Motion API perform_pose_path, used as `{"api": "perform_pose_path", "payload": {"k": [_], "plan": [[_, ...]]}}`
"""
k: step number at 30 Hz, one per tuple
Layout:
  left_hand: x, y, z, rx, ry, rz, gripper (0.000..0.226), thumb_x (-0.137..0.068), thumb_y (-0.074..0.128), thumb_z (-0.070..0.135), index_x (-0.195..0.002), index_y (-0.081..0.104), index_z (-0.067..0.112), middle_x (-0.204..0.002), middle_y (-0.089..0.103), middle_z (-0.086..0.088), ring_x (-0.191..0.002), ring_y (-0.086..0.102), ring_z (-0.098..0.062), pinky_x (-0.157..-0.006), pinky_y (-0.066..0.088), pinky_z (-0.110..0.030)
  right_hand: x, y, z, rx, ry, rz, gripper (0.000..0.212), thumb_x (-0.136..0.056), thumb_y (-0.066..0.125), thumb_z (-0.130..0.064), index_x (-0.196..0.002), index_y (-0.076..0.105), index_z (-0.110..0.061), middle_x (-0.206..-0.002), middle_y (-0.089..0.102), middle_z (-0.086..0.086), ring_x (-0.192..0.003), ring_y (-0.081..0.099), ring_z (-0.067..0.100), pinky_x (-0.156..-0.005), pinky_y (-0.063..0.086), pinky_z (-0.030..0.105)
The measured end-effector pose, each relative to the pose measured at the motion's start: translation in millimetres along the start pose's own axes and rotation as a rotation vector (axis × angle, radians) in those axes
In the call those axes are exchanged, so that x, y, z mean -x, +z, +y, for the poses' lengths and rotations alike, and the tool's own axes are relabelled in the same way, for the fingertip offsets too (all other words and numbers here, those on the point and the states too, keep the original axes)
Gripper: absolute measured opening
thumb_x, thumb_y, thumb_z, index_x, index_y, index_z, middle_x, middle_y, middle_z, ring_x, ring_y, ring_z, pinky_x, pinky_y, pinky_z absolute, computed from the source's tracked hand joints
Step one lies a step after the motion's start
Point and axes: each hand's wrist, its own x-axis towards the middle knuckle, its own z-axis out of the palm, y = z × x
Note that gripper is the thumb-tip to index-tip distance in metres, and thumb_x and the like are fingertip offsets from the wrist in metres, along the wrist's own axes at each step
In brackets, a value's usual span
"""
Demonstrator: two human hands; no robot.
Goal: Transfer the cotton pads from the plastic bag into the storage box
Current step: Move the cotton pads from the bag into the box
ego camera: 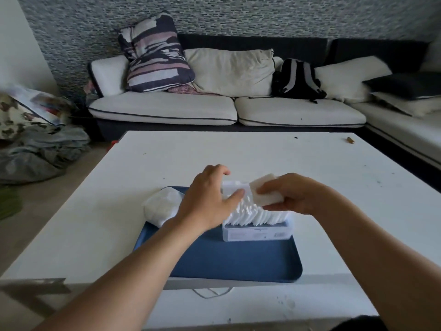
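A clear storage box [257, 232] stands on a blue tray [229, 259], with a row of white cotton pads [257, 213] standing on edge inside it. My right hand [296, 194] pinches a small stack of cotton pads [265, 189] above the box's far end. My left hand [207, 199] reaches over the box's left side, its thumb touching the pads in the box; its fingers are loosely curved. The plastic bag [162, 206] with more white pads lies on the tray's left end, partly hidden behind my left wrist.
The tray sits near the front edge of a white table [334, 187]. A small brown object [350, 140] lies at the table's far right. Behind it stands a sofa [167, 108] with cushions and a black backpack [296, 80]. Clothes [40, 154] lie on the floor at left.
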Motion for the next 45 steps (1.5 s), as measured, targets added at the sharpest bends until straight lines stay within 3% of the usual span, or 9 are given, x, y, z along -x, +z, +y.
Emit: {"api": "perform_pose_path", "payload": {"k": [9, 13, 19, 23, 28, 33, 39, 43, 45], "plan": [[9.1, 39.4, -2.9, -0.545, 0.18, -0.574, 0.045, -0.093, 0.06, 0.047, -0.128, 0.054, 0.019, -0.127, 0.058, -0.002, -0.117, 0.055, -0.026, -0.094, 0.047, -0.038, -4.6, -16.5, 14.3, 0.743, 0.138, 0.261, 0.042, -0.076, 0.084, -0.037, -0.084, 0.06, -0.003, -0.077, 0.061, 0.012, -0.064, 0.057, 0.019, -0.057, 0.046, 0.024], [9.9, 45.4, 2.3, -0.605, 0.136, -0.616, 0.031, -0.093, 0.06, 0.045, -0.111, 0.055, 0.02, -0.112, 0.063, -0.004, -0.102, 0.059, -0.027, -0.076, 0.045, -0.034, -11.9, -8.6, 17.5, 0.924, 0.096, 0.328, 0.05, -0.06, 0.092, -0.043, -0.078, 0.061, -0.007, -0.071, 0.063, 0.006, -0.063, 0.057, 0.018, -0.061, 0.048, 0.027], [10.2, 53.4, -6.0, -0.52, 0.119, -0.618, 0.056, -0.099, 0.053, 0.033, -0.149, 0.031, 0.022, -0.121, 0.064, -0.007, -0.108, 0.062, -0.031, -0.086, 0.053, -0.043, -17.7, 1.6, 21.3, 1.208, 0.172, 0.196, 0.052, -0.063, 0.088, -0.048, -0.089, 0.06, -0.013, -0.076, 0.066, 0.001, -0.08, 0.068, 0.021, -0.078, 0.055, 0.027], [11.7, 57.7, -5.9, -0.479, 0.098, -0.618, 0.063, -0.1, 0.053, 0.033, -0.154, 0.022, 0.02, -0.112, 0.064, -0.009, -0.1, 0.063, -0.033, -0.079, 0.051, -0.041, -20.8, 7.9, 35.7, 1.337, 0.036, 0.379, 0.047, -0.058, 0.087, -0.049, -0.078, 0.056, -0.021, -0.076, 0.062, -0.005, -0.07, 0.061, 0.015, -0.061, 0.047, 0.023], [12.2, 56.9, -7.2, -0.423, 0.096, -0.582, 0.044, -0.098, 0.057, 0.031, -0.137, 0.041, 0.017, -0.102, 0.06, -0.007, -0.093, 0.062, -0.032, -0.068, 0.039, -0.035, -28.9, 11.5, 47.9, 1.18, -0.089, 0.51, 0.064, -0.056, 0.081, -0.063, -0.093, 0.057, -0.017, -0.082, 0.059, -0.004, -0.08, 0.06, 0.021, -0.064, 0.044, 0.027], [11.8, 53.7, -7.8, -0.462, 0.112, -0.596, 0.04, -0.098, 0.057, 0.032, -0.131, 0.043, 0.015, -0.084, 0.047, 0.001, -0.08, 0.053, -0.027, -0.063, 0.037, -0.035, -43.1, -2.1, 66.3, 0.968, 0.06, 0.446, 0.103, -0.07, 0.079, -0.05, -0.144, 0.021, -0.007, -0.138, 0.039, 0.015, -0.129, 0.037, 0.034, -0.102, 0.043, 0.043], [13.2, 52.1, -8.4, -0.436, 0.122, -0.661, 0.055, -0.097, 0.061, 0.036, -0.143, 0.037, 0.02, -0.12, 0.062, -0.007, -0.102, 0.061, -0.03, -0.076, 0.046, -0.036, -45.3, -8.7, 56.8, 0.688, 0.188, 0.297, 0.118, -0.064, 0.083, -0.048, -0.153, 0.015, -0.012, -0.145, 0.038, 0.015, -0.131, 0.043, 0.035, -0.106, 0.044, 0.046], [11.3, 52.4, -11.6, -0.421, 0.113, -0.69, 0.063, -0.097, 0.059, 0.038, -0.148, 0.029, 0.019, -0.114, 0.06, -0.007, -0.096, 0.057, -0.027, -0.08, 0.049, -0.038, -21.5, -19.5, 23.3, 0.605, -0.355, 0.392, 0.027, -0.083, 0.073, -0.03, -0.107, 0.072, -0.017, -0.109, 0.072, 0.006, -0.098, 0.065, 0.023, -0.077, 0.049, 0.029], [10.2, 53.8, -13.1, -0.428, 0.112, -0.69, 0.064, -0.096, 0.059, 0.039, -0.149, 0.029, 0.018, -0.112, 0.06, -0.007, -0.093, 0.057, -0.026, -0.081, 0.051, -0.04, -3.9, -12.4, 14.5, 0.736, -0.498, 0.179, 0.018, -0.09, 0.068, -0.026, -0.078, 0.077, -0.016, -0.077, 0.076, -0.002, -0.075, 0.07, 0.015, -0.066, 0.052, 0.024]]}}
